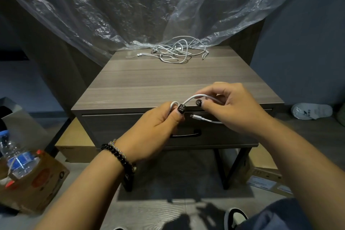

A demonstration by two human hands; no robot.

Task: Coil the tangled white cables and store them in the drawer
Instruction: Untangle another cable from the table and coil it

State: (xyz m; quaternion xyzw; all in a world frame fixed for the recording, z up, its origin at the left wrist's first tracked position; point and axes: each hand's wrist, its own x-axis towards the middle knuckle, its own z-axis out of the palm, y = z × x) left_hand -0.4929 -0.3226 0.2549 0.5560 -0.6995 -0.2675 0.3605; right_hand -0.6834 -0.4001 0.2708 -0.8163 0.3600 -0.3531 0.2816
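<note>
Head view looks down on a grey wood-grain desk (168,80) with one closed drawer (130,129) in its front, fitted with a single dark bar handle (186,134). Two hands work just above the desk's front edge, both on one thin white cable (194,97). Left hand (155,127) has its fingers curled round a small loop of that cable, with the thumb pressed over it, so this grip is closed on the cable. Right hand (231,106) pinches the same cable a little farther along, between thumb and curled fingers, so this grip is closed on it too. Between the two hands the cable rises in a short arch; below the right hand its free end hangs out in front of the drawer, ending in one white plug (196,117). Well apart from both hands, at the far edge of the desk, lies one tangled heap of thin white cables (177,50); how many cables are in the heap cannot be told. Crinkled clear plastic sheeting (130,15) hangs behind the heap and touches the desk's back edge. On the left wrist sit a black bead bracelet (117,155) and a woven band. At lower left an open cardboard box (37,183) holds one clear plastic water bottle (16,157).
</note>
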